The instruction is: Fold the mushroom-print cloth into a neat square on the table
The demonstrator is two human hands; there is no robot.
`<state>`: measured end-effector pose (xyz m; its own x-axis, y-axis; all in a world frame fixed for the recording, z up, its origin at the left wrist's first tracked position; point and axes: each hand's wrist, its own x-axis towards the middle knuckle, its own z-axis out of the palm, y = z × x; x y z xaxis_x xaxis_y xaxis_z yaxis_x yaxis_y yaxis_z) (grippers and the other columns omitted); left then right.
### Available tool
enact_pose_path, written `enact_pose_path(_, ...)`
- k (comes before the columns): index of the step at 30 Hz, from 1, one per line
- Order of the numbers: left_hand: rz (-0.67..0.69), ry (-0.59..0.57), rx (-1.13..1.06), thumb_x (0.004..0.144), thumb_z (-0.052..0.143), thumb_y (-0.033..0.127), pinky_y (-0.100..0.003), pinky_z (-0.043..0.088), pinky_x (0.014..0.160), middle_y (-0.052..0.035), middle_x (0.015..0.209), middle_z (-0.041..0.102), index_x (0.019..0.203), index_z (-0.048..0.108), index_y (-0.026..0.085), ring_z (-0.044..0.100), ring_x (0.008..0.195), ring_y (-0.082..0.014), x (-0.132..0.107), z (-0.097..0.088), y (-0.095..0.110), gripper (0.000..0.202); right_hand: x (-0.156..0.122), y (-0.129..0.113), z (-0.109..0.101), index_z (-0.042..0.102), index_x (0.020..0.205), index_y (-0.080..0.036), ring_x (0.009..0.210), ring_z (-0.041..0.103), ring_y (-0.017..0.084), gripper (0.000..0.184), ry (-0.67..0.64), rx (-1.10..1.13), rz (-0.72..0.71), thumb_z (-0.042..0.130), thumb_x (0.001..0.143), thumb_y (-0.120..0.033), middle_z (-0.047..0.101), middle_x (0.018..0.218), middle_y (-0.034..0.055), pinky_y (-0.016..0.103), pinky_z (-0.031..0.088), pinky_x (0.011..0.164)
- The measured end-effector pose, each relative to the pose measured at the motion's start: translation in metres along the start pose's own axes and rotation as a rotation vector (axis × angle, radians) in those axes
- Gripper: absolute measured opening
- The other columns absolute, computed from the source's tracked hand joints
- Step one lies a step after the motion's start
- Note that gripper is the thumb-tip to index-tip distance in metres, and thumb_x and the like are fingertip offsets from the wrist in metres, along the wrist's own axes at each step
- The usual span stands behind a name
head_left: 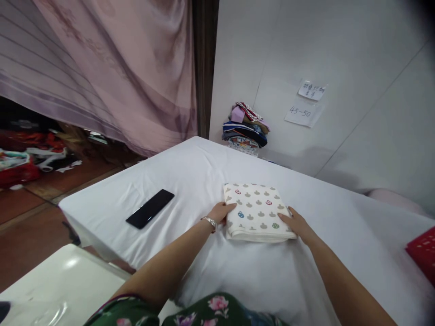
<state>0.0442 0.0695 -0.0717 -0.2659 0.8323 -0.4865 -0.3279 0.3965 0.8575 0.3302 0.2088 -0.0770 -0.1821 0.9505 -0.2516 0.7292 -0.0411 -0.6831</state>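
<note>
Left of the folded cloth (254, 213) lies a phone (150, 209).

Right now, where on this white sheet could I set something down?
The white sheet is bare between the phone and folded patterned cloth, and between your right hand and the red item. Crowded: at the cloth, where your left hand also rests.

Soft light, dark corner

Muted, even light covers the white cloth-covered table (190, 181). Glare spots the glossy white plastic surface (68, 283). Diffuse shadows lie on the pale grey wall (258, 45). Black clips the upper-right corner; wide-angle stretch distorts the edges.
</note>
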Motion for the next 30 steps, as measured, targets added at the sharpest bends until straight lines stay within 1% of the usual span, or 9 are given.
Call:
enact_pose_path(4, -0.115, -0.132, -0.116, 0.065, 0.072, 0.04, -0.032, 0.054, 0.074, -0.0124, 0.109, 0.065, 0.105, 0.059, 0.014, 0.062, 0.097, -0.0242, -0.012, 0.009, 0.003, 0.049, -0.004, 0.002, -0.009, 0.043, 0.133, -0.022, 0.097, 0.063, 0.028, 0.079, -0.117, 0.237, -0.045, 0.066, 0.065, -0.054, 0.06, 0.12, 0.0125, 0.037, 0.053, 0.08)
enact_pose_path(8, -0.143, -0.146, -0.194, 0.069, 0.069, 0.04, -0.03, 0.053, 0.074, -0.0106, 0.113, 0.063, 0.106, 0.059, 0.016, 0.062, 0.095, -0.0216, -0.022, 0.035, -0.004, 0.046, 0.013, -0.004, -0.036, 0.037, 0.137, -0.022, 0.091, 0.064, 0.026, 0.09, 0.017, 0.383, -0.073, 0.074, 0.06, -0.049, 0.055, 0.125, 0.0138, 0.036, 0.053, 0.078)
enact_pose_path(11, -0.155, -0.203, -0.145, 0.071, 0.068, 0.044, -0.032, 0.051, 0.078, -0.0102, 0.107, 0.065, 0.103, 0.06, 0.016, 0.063, 0.09, -0.0207, -0.029, 0.059, -0.013, 0.043, 0.029, 0.002, -0.057, 0.038, 0.136, -0.021, 0.099, 0.061, 0.027, 0.092, 0.144, 0.343, -0.045, 0.076, 0.057, -0.047, 0.05, 0.129, 0.0161, 0.035, 0.049, 0.085)
enact_pose_path(14, -0.168, -0.275, -0.109, 0.073, 0.066, 0.043, -0.034, 0.049, 0.084, -0.0114, 0.105, 0.066, 0.102, 0.06, 0.014, 0.063, 0.09, -0.0205, -0.034, 0.072, -0.02, 0.042, 0.034, 0.021, -0.065, 0.04, 0.135, -0.012, 0.105, 0.057, 0.03, 0.092, 0.105, 0.195, 0.074, 0.074, 0.058, -0.05, 0.051, 0.127, 0.0211, 0.039, 0.044, 0.092)
enact_pose_path(16, -0.199, -0.308, -0.185, 0.077, 0.063, 0.042, -0.034, 0.048, 0.087, -0.0124, 0.109, 0.064, 0.107, 0.058, 0.013, 0.062, 0.094, -0.0204, -0.035, 0.072, -0.022, 0.042, 0.031, 0.033, -0.064, 0.041, 0.134, -0.011, 0.109, 0.055, 0.03, 0.088, 0.081, 0.162, 0.101, 0.07, 0.062, -0.052, 0.048, 0.13, 0.0215, 0.038, 0.042, 0.095)
enact_pose_path(19, -0.231, -0.293, -0.331, 0.079, 0.06, 0.04, -0.033, 0.048, 0.088, -0.015, 0.114, 0.062, 0.11, 0.056, 0.011, 0.061, 0.098, -0.0211, -0.034, 0.071, -0.024, 0.043, 0.026, 0.043, -0.061, 0.04, 0.135, -0.013, 0.112, 0.054, 0.027, 0.085, 0.069, 0.193, 0.094, 0.068, 0.065, -0.053, 0.046, 0.133, 0.0195, 0.035, 0.041, 0.095)
enact_pose_path(23, -0.182, -0.188, -0.423, 0.076, 0.065, 0.034, -0.033, 0.049, 0.087, -0.0143, 0.116, 0.061, 0.11, 0.056, 0.012, 0.06, 0.102, -0.0218, -0.031, 0.083, -0.026, 0.041, 0.029, 0.037, -0.065, 0.041, 0.133, -0.014, 0.108, 0.057, 0.026, 0.083, -0.016, 0.219, 0.118, 0.07, 0.064, -0.05, 0.051, 0.129, 0.0173, 0.035, 0.045, 0.092)
enact_pose_path(27, -0.189, -0.171, -0.409, 0.073, 0.067, 0.025, -0.035, 0.051, 0.085, -0.0128, 0.113, 0.063, 0.105, 0.059, 0.013, 0.06, 0.101, -0.0231, -0.03, 0.096, -0.028, 0.035, 0.027, 0.021, -0.07, 0.05, 0.125, -0.015, 0.102, 0.061, 0.026, 0.073, -0.183, 0.23, 0.164, 0.072, 0.064, -0.048, 0.058, 0.121, 0.0157, 0.036, 0.048, 0.088)
enact_pose_path(30, -0.166, -0.114, -0.42, 0.072, 0.064, 0.02, -0.034, 0.051, 0.085, -0.011, 0.11, 0.065, 0.103, 0.06, 0.014, 0.062, 0.099, -0.0224, -0.031, 0.091, -0.022, 0.032, 0.014, 0.017, -0.073, 0.054, 0.119, -0.015, 0.1, 0.062, 0.025, 0.063, -0.318, 0.312, 0.167, 0.071, 0.066, -0.046, 0.059, 0.121, 0.0154, 0.033, 0.051, 0.085)
